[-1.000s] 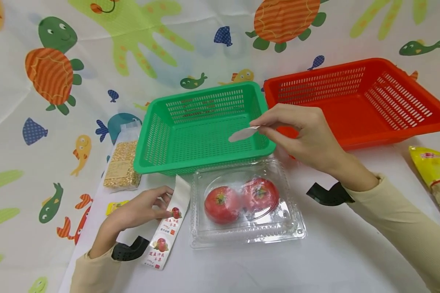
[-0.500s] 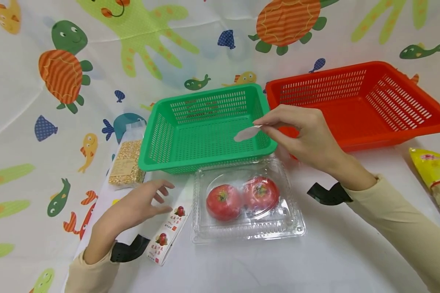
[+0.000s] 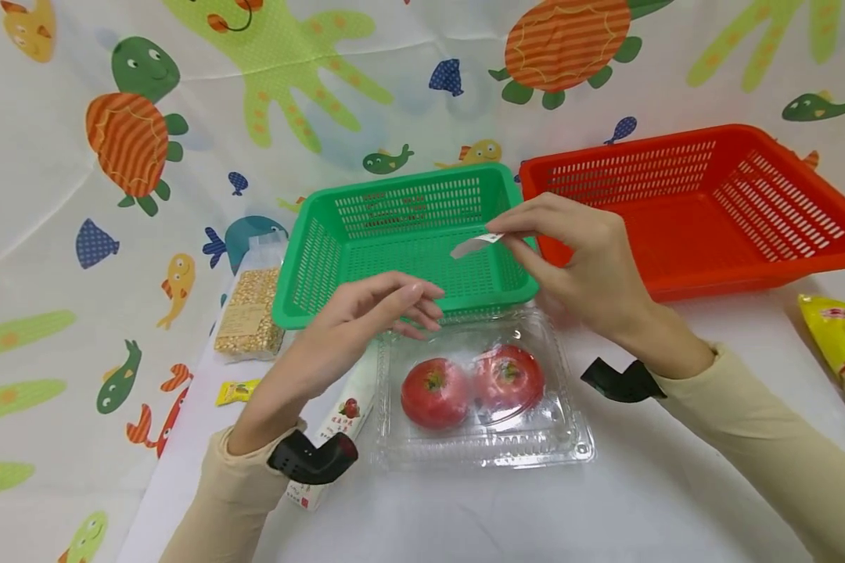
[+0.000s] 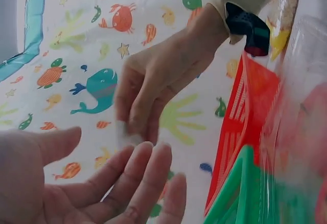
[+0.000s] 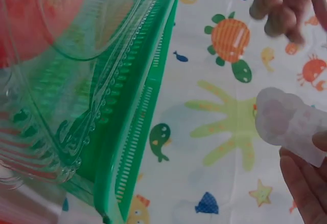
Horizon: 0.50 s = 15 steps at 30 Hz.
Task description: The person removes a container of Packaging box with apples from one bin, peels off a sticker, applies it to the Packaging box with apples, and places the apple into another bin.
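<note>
Pinching a loose label (image 3: 470, 246) by its right end, the right hand (image 3: 580, 250) holds it above the green basket (image 3: 503, 295); the left hand (image 3: 366, 317), fingers spread and holding nothing, hangs just left. This looks like readying the label; the next move probably calls for steadying its free end, then lowering it flat. The clear box (image 3: 489, 450) of tomatoes (image 3: 509, 379) sits close against the basket's near edge, leaving room on the worktop (image 3: 521, 516) nearer and right.

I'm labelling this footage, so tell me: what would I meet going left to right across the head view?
Bag of yellow kernels → left hand → sticker → right hand → bag with yellow top. Overlapping things are left out.
</note>
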Each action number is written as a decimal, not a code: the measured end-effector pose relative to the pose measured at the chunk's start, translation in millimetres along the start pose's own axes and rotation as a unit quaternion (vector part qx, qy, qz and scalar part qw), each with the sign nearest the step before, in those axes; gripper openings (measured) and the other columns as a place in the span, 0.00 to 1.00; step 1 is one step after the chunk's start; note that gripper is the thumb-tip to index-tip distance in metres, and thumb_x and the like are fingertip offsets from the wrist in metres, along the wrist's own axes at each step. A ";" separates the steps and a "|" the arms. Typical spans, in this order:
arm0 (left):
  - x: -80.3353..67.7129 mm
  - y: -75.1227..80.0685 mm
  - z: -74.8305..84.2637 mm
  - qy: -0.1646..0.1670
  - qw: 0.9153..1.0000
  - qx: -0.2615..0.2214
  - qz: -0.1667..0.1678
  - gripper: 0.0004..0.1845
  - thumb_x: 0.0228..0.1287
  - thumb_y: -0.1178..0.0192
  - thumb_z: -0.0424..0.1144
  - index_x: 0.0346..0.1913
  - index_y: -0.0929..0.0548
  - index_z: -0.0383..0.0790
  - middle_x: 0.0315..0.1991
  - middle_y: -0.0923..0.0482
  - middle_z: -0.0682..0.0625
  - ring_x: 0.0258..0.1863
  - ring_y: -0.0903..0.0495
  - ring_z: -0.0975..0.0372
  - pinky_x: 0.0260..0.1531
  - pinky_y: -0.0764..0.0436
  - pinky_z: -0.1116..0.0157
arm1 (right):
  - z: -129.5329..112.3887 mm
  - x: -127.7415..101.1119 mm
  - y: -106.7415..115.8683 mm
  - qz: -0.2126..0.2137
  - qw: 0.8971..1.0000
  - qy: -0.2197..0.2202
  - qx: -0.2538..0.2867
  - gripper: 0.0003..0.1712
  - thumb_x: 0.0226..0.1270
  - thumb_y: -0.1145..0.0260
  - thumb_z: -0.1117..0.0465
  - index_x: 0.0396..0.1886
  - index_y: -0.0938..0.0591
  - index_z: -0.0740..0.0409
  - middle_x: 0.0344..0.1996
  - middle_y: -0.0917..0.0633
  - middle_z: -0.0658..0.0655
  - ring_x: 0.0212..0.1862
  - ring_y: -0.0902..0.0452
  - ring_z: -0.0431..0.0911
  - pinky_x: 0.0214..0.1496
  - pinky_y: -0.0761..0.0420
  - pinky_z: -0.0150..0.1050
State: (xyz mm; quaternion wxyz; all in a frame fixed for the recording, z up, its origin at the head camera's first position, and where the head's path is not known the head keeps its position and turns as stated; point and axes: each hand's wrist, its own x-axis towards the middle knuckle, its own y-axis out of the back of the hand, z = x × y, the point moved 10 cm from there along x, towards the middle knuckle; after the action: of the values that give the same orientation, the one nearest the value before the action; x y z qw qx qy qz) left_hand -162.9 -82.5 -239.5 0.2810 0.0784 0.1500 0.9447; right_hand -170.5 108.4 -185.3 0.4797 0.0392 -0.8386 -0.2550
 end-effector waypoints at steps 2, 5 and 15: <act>12.1 -6.1 1.3 -0.003 1.000 -0.011 0.000 0.18 0.85 0.50 0.41 0.63 0.19 0.34 0.49 0.15 0.41 0.49 0.13 0.51 0.54 0.14 0.54 | -7.7 0.8 -2.1 0.005 1.000 0.022 -0.010 0.12 0.61 0.25 0.77 0.44 0.10 0.68 0.39 0.10 0.59 0.47 0.12 0.51 0.59 0.21 0.27; 26.9 -7.7 -1.2 0.003 0.999 -0.028 0.022 0.18 0.84 0.50 0.41 0.63 0.19 0.34 0.49 0.15 0.41 0.48 0.12 0.53 0.54 0.15 0.54 | -18.6 -0.1 -6.2 0.002 0.998 0.055 -0.018 0.13 0.59 0.24 0.77 0.44 0.10 0.67 0.40 0.10 0.59 0.47 0.12 0.53 0.59 0.22 0.25; 43.6 8.3 -5.3 -0.018 0.990 -0.077 0.120 0.10 0.80 0.42 0.34 0.54 0.18 0.30 0.49 0.14 0.40 0.50 0.14 0.45 0.54 0.15 0.50 | -30.4 -9.8 -22.4 -0.037 0.992 0.121 -0.024 0.20 0.51 0.19 0.78 0.46 0.11 0.67 0.44 0.12 0.62 0.48 0.11 0.54 0.48 0.13 0.37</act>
State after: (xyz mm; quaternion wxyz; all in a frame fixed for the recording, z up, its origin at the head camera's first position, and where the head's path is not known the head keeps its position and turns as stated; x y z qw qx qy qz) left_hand -204.5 -66.3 -239.0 0.1739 0.0910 0.0613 0.9786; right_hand -144.2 80.2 -190.9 0.5687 0.0887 -0.7660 -0.2863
